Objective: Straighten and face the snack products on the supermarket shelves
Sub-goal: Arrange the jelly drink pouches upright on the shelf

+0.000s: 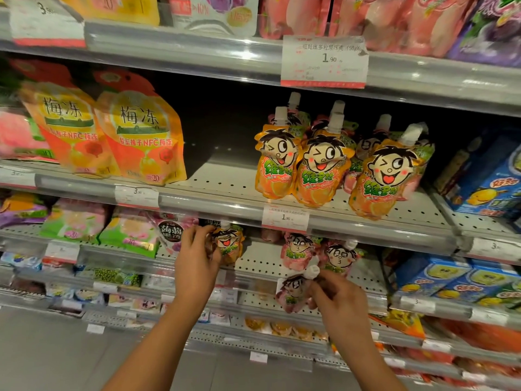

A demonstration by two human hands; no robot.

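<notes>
Two hands [197,258] [337,299] grip pouches [229,244] [294,292] (shelf-front).

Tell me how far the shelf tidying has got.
Done: the orange pouches on the middle shelf stand upright, faces forward. In hand: the left hand grips an orange pouch on the shelf below; the right hand holds a pink pouch off the shelf. Left: the two pink pouches behind lean unevenly.

The orange pouches [318,167] look like shiny plastic. The shelf [231,179] looks like dull grey metal with holes.
</notes>
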